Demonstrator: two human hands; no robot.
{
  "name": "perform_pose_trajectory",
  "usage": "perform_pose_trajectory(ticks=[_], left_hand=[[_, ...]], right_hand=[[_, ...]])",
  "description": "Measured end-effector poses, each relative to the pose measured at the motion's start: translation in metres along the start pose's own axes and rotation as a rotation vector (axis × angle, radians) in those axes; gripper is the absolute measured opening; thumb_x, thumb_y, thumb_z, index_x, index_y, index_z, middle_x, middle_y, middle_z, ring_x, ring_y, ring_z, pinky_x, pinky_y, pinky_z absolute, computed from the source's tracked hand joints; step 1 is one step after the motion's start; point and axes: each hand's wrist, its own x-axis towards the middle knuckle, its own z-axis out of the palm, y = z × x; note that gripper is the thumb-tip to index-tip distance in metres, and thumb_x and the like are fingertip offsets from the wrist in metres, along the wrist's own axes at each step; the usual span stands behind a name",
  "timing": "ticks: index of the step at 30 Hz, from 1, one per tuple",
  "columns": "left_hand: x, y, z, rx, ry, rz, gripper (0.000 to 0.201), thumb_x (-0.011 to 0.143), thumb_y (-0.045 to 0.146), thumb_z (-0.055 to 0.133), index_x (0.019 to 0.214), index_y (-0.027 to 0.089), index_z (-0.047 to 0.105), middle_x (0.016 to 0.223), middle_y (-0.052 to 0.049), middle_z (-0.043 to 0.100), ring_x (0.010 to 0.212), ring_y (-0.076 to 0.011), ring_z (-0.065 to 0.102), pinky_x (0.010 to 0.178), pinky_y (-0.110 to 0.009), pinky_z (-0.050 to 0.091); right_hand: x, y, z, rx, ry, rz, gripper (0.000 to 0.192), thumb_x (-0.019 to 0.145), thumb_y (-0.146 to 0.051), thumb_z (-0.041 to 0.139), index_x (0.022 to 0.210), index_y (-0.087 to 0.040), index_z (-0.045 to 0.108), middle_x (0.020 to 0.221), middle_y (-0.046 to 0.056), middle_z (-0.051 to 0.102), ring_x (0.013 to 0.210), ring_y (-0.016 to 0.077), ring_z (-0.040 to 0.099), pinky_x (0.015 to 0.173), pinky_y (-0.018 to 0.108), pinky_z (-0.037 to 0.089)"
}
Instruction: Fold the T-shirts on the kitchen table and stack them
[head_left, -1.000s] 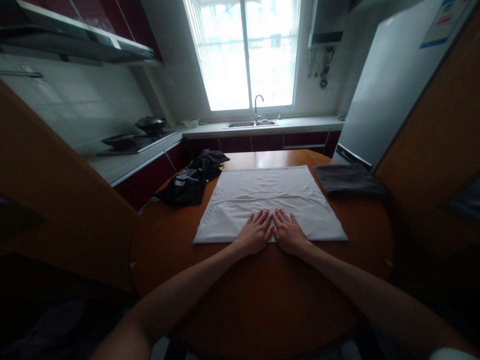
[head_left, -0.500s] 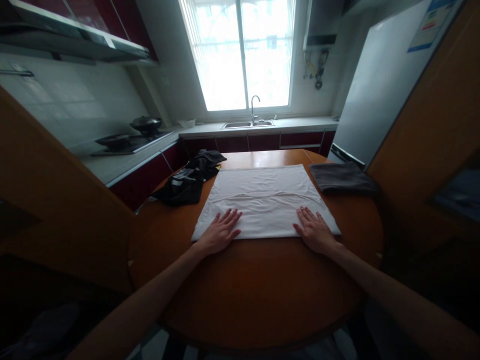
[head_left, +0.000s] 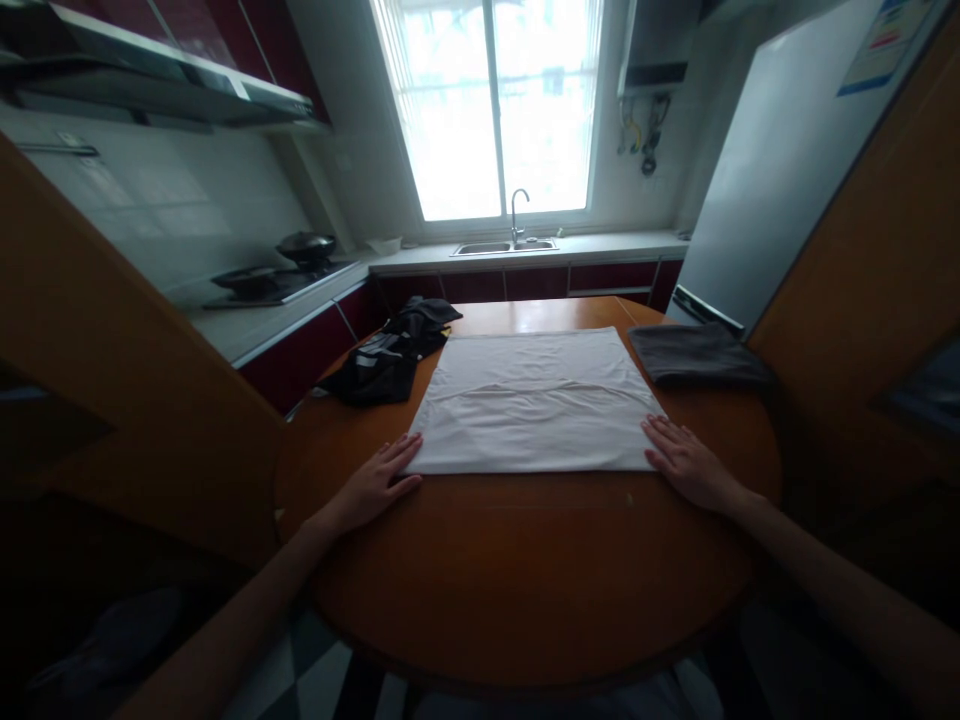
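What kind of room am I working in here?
Most likely a home kitchen: a sink with a tap sits under the window, a stove carries pans on the left counter, and a fridge stands at the right.

Your one head camera looks forward and down across the round worktop (head_left: 525,560), close in, toward the window (head_left: 491,105).

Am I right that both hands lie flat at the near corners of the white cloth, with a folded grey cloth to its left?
Not quite. In the head view the folded grey cloth lies right of the white cloth; a dark garment pile is on its left. Left hand and right hand do lie flat at the near corners.
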Motion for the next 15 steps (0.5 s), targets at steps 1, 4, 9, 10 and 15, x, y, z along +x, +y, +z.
perform_pose_trajectory(ticks=[1,4,9,10,15], left_hand=[[-0.002,-0.003,-0.003,-0.039,0.009,0.018,0.071,0.096,0.066,0.047,0.153,0.025,0.042,0.160,-0.005,0.037,0.149,-0.0283,0.033,0.123,-0.048,0.028],[-0.005,-0.008,-0.010,-0.131,0.053,0.072,0.064,0.093,0.066,0.052,0.142,0.025,0.058,0.154,-0.006,0.048,0.145,-0.0287,0.041,0.120,-0.045,0.036],[-0.008,-0.007,-0.021,-0.065,0.138,0.211,0.046,0.099,0.054,0.050,0.128,0.025,0.070,0.137,-0.005,0.065,0.135,-0.0262,0.054,0.114,-0.046,0.046],[-0.009,-0.005,-0.023,-0.034,0.145,0.235,0.043,0.101,0.050,0.049,0.128,0.025,0.070,0.135,-0.005,0.066,0.132,-0.0253,0.057,0.112,-0.046,0.048],[-0.013,0.010,-0.031,0.096,0.150,0.292,0.040,0.103,0.031,0.041,0.130,0.019,0.068,0.134,-0.009,0.067,0.126,-0.0244,0.062,0.108,-0.042,0.052]], right_hand=[[-0.001,0.005,0.000,0.015,0.004,-0.021,0.063,0.103,-0.053,0.026,0.156,-0.020,0.039,0.163,0.010,0.031,0.152,0.0264,0.025,0.122,0.052,0.026],[-0.005,0.017,-0.001,0.060,0.016,-0.091,0.065,0.102,-0.056,0.034,0.155,-0.020,0.041,0.161,0.012,0.034,0.151,0.0283,0.028,0.121,0.053,0.028],[-0.016,0.026,-0.014,0.085,0.102,-0.254,0.052,0.099,-0.051,0.049,0.141,-0.022,0.059,0.154,0.012,0.048,0.145,0.0298,0.040,0.118,0.051,0.036],[-0.019,0.026,-0.018,0.071,0.123,-0.293,0.046,0.099,-0.047,0.051,0.136,-0.023,0.064,0.150,0.010,0.053,0.142,0.0292,0.045,0.117,0.051,0.038],[-0.025,0.021,-0.036,-0.041,0.187,-0.435,0.029,0.100,-0.028,0.051,0.121,-0.029,0.071,0.127,0.004,0.071,0.118,0.0235,0.065,0.110,0.047,0.044]])
